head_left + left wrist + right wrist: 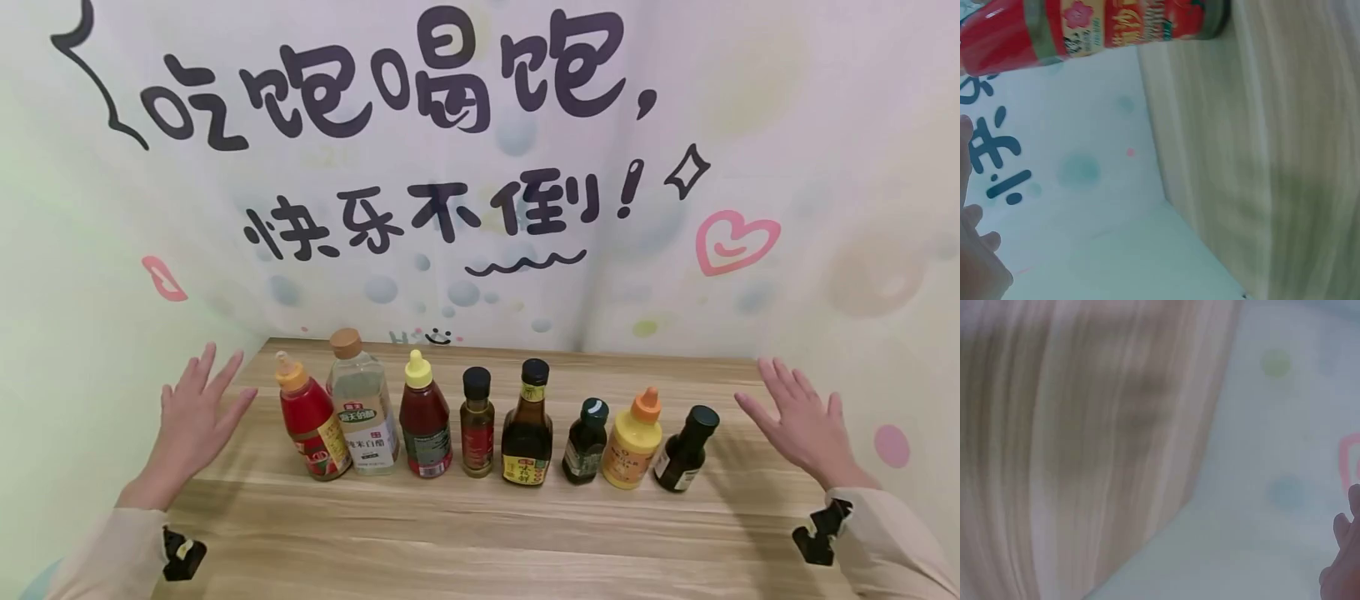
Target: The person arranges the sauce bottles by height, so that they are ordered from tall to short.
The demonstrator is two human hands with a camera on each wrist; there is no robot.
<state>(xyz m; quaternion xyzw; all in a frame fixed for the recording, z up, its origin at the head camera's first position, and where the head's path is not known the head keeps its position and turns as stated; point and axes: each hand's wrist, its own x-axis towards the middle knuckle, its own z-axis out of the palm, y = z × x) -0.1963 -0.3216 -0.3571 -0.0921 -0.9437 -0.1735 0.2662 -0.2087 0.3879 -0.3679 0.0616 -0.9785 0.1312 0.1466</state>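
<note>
My left hand (193, 421) is held with its fingers spread at the left side of the table, nearest a red squeeze bottle (313, 425) with an orange cap. That bottle (1085, 28) also shows in the left wrist view. Behind and right of it stands a clear vinegar bottle (364, 408). A row continues rightward: a dark red sauce bottle (425, 421), a small red-label bottle (477, 425), a soy sauce bottle (527, 429), a small dark bottle (585, 446), a yellow squeeze bottle (632, 446) and a black-capped dark bottle (682, 454). Right of the row, my right hand (802, 421) spreads its fingers, holding nothing.
The wood-grain table (465, 542) runs back to a white wall covering (420, 292) with large dark lettering and coloured dots. Pale side walls flank the table. Black wrist mounts (182, 554) sit at both sleeve cuffs.
</note>
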